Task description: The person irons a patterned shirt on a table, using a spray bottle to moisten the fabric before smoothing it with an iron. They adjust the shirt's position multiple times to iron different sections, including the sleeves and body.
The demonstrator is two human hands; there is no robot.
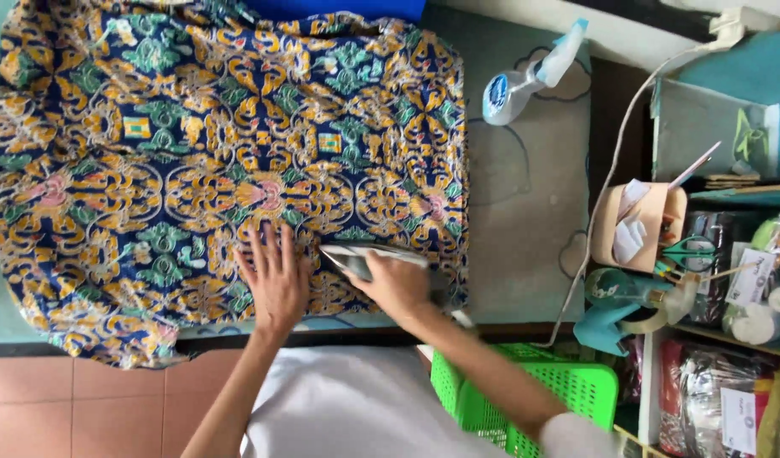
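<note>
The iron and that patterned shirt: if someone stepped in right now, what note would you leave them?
Left hand: flat on the shirt, fingers spread, pinning the cloth near the lower edge.
Right hand: gripping the iron, which sits on the shirt beside the left hand.
Shirt lies spread over the board; spray bottle lies on the board to the right; green basket below.
Done: shirt laid out, looks mostly flat.
Left: how much is pressed cannot be told; the iron is at the lower edge.

Iron (356,257) on shirt (195,153); spray bottle (517,85) behind-right; basket (568,386) below-right.
</note>
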